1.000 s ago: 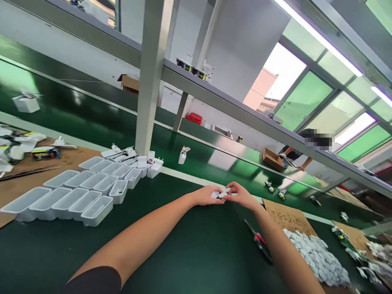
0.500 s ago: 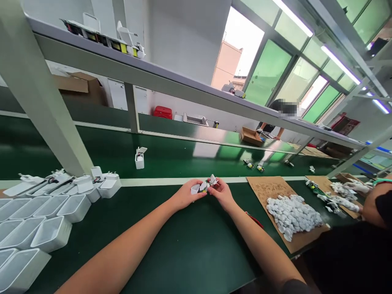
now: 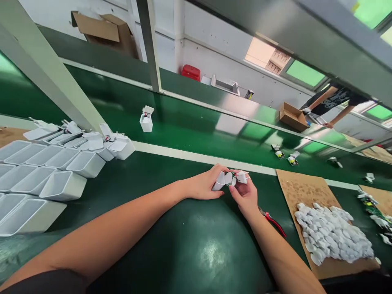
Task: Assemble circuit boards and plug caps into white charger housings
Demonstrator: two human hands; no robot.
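Observation:
My left hand is closed around a small white plastic housing, whose open end faces up and to the right. At that end, a green circuit board with white parts on it sits partly hidden by fingers. My right hand pinches the board assembly and its white end piece with pins. I cannot make out how far the board reaches into the housing. Red-handled pliers lie just right of my right wrist.
Rows of open white cases stand at left, with several wired units behind them. One lidded white unit stands farther back. Small white parts are heaped on cardboard at right. Across the bench, another person works beside a cardboard box.
The view has tilted downward, so the bench fills more of it. Both hands stay together on the housing and board, and the white end piece is turned differently in my right fingers.

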